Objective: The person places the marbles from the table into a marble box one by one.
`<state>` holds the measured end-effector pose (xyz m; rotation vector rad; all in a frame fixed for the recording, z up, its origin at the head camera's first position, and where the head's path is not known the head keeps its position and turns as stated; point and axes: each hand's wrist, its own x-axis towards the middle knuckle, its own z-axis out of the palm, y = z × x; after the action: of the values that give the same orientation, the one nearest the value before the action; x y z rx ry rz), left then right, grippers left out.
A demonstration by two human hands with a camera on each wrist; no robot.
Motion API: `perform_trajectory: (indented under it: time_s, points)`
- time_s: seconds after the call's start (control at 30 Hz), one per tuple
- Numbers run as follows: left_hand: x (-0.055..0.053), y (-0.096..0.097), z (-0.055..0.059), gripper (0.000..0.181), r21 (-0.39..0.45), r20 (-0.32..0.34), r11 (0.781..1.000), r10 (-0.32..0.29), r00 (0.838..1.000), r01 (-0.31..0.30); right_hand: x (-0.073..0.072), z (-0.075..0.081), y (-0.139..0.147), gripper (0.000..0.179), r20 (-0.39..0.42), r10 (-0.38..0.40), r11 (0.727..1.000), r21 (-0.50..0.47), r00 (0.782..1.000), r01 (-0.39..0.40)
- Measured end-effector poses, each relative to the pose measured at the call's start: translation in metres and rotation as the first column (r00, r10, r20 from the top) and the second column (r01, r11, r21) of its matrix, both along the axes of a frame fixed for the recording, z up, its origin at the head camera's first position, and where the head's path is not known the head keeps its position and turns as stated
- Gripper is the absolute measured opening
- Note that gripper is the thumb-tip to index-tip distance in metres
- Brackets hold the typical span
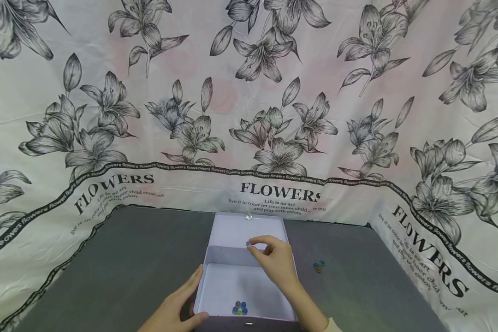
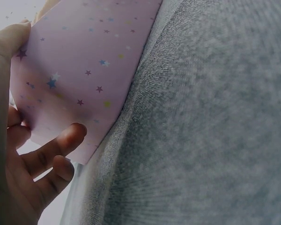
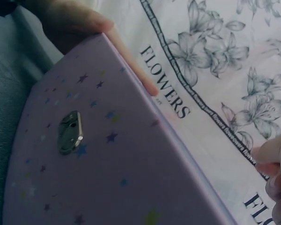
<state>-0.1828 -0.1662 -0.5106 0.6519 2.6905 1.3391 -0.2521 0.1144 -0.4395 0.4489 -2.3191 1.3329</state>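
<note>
Head view, right hand [image 1: 275, 263] raised over box [image 1: 224, 283], grip pinching marble [image 1: 247, 243], left hand [image 1: 178, 302] spread against box's left side

In the head view, part of the right wall of the box [image 1: 228, 283] was hidden by the right forearm [image 1: 305, 302], and its front was cut off by the lower edge. The pinched marble [image 1: 248, 243] was partly covered by the fingers, its pattern too small to be told. The right hand [image 3: 277, 176] was cropped in its own wrist view.
</note>
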Motion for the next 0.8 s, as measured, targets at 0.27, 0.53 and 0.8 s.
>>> perform_trajectory:
  time_s: [0.27, 0.53, 0.8]
  points:
    - [0.000, -0.001, 0.001, 0.100, -0.019, -0.019, 1.000, -0.001, 1.000, 0.001, -0.005, -0.013, 0.005, 0.009, 0.121, 0.001, 0.997, 0.079, 0.993, -0.011]
    - [0.001, -0.004, 0.003, 0.098, -0.017, -0.029, 1.000, -0.007, 1.000, 0.006, -0.006, -0.022, 0.002, 0.007, 0.218, 0.058, 0.962, 0.250, 0.974, -0.113]
    - [0.001, -0.002, 0.003, 0.098, -0.002, -0.003, 1.000, -0.013, 1.000, 0.013, 0.003, -0.026, 0.001, 0.008, 0.265, 0.077, 0.865, 0.461, 0.961, -0.196]
